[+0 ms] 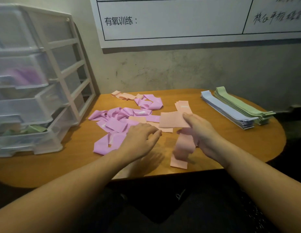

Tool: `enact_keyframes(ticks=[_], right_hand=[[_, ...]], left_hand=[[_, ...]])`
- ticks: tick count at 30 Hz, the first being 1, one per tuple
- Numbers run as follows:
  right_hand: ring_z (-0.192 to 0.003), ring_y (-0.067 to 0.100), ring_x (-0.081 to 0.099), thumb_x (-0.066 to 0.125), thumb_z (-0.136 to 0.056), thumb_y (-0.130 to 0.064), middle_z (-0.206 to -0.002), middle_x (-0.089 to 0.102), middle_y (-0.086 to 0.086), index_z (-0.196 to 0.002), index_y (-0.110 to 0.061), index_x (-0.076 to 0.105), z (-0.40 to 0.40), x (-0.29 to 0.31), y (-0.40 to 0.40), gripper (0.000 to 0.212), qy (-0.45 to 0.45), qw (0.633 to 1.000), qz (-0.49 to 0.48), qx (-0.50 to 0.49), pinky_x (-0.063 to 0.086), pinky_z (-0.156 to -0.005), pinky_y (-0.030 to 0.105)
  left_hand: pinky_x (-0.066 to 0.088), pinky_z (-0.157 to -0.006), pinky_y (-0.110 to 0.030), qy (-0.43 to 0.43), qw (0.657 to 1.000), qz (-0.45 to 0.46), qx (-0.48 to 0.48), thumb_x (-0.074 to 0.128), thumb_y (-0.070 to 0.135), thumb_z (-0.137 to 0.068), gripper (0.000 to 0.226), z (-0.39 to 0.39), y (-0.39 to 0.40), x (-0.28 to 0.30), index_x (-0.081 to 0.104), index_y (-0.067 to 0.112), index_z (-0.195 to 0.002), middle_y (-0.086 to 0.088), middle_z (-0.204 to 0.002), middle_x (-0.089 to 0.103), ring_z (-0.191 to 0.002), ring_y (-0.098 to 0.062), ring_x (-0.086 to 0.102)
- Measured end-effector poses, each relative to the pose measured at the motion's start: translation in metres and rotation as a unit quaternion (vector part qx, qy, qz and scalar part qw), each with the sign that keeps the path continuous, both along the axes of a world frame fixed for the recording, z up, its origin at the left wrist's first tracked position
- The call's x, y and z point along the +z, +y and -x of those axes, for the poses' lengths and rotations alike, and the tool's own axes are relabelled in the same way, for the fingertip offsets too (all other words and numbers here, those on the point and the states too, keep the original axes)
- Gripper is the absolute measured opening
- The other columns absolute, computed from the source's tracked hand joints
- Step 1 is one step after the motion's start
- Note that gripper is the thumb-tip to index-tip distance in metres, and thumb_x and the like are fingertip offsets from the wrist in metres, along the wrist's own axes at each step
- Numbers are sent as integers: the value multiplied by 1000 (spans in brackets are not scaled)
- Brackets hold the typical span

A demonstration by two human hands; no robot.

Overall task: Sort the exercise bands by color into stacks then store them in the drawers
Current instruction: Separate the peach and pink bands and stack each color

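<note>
Surface: wooden table [213, 157] against a stained wall, whiteboard [171, 22] above.
Left hand [139, 140]: palm down, fingers loosely bent over the loose bands, pinching nothing.
Right hand [202, 132]: thumb and fingers pinch a peach band [173, 121]; its tail hangs blurred to the table.
Loose pile: purple bands [122, 118] tangled centre-left, more peach bands [124, 96] far of them.
Sorted stacks: blue stack [225, 110] and green stack [239, 105] touching side by side, far right.
Drawers: translucent drawer unit [37, 98] at left; purple shows in one drawer, green in a lower one.
</note>
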State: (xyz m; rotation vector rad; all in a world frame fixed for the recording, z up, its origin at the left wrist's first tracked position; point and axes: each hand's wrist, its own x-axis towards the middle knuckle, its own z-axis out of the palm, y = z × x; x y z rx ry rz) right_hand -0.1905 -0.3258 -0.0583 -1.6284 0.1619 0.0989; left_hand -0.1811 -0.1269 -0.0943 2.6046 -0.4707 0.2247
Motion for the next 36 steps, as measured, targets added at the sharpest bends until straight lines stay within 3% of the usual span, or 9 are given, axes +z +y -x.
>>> enact_keyframes(ticks=[5, 9, 13, 16, 20, 25, 29, 32, 36], right_hand=[[-85, 24, 69, 46, -105, -38, -95, 75, 13, -115, -10, 65, 15, 12, 9, 35, -17, 996, -88, 24, 49, -76, 37], [-62, 19, 57, 48, -105, -29, -77, 62, 12, -123, -1, 60, 20, 12, 17, 36, -22, 990, -132, 42, 49, -63, 37], [-47, 13, 41, 49, -105, -26, -65, 51, 4, -127, -17, 50, 19, 9, 17, 24, 0, 992, -121, 49, 36, -47, 27], [-49, 11, 36, 52, -100, -19, -75, 50, 6, -115, -33, 48, 20, 7, 14, 20, -26, 999, -3, 47, 26, -45, 25], [-51, 11, 34, 46, -101, -22, -80, 46, 5, -105, -23, 61, 21, 2, 14, 16, -52, 991, 89, 79, 23, -43, 23], [-54, 11, 32, 56, -91, -65, -77, 50, -3, -110, -27, 69, 24, 5, 9, 44, -69, 985, 71, 140, 25, -44, 23], [-54, 11, 40, 58, -101, -36, -62, 50, -9, -98, -23, 72, 27, 2, 1, 19, -124, 984, 56, 118, 32, -46, 25], [-82, 11, 61, 56, -101, -31, -89, 71, -7, -105, -22, 75, 26, 4, -6, 21, -128, 987, 46, 91, 51, -69, 28], [-102, 10, 61, 54, -102, -31, -108, 72, -1, -107, -21, 76, 23, 6, -14, 24, -130, 986, 76, 77, 48, -88, 28]], left_hand=[[48, -80, -24, 107, 954, 279, -1, 43, 45, -104, 26, 36, -25, 26, 62, 33, -118, 18, -101, 65, -91, 9, 59], [53, -85, -33, 196, 858, 474, 16, 56, 37, -101, 14, 42, -31, 43, 57, 39, -114, 4, -112, 70, -100, -12, 68], [57, -86, -38, 198, 786, 585, -13, 60, 4, -97, 38, 39, -29, 42, 53, 30, -123, -10, -106, 74, -88, -19, 73], [58, -89, -38, 184, 783, 594, -23, 64, 1, -94, 42, 36, -28, 38, 53, 23, -127, -9, -99, 74, -86, -22, 73], [60, -87, -38, 170, 802, 573, -6, 73, 11, -90, 43, 34, -32, 37, 55, 18, -129, -11, -103, 73, -92, -24, 74], [59, -77, -31, 160, 838, 521, 28, 75, 26, -89, 30, 31, -37, 41, 61, 27, -115, -5, -106, 67, -102, -20, 68], [53, -78, -30, 147, 860, 487, 35, 75, 36, -88, 27, 29, -42, 43, 62, 34, -111, 0, -108, 60, -99, -13, 61], [55, -84, -34, 241, 823, 513, 29, 72, 45, -89, 42, 26, -47, 42, 58, 31, -126, -2, -125, 64, -109, -17, 65], [55, -98, -41, 334, 794, 508, 13, 66, 51, -92, 40, 21, -55, 37, 69, 24, -121, 1, -117, 73, -110, -21, 68]])
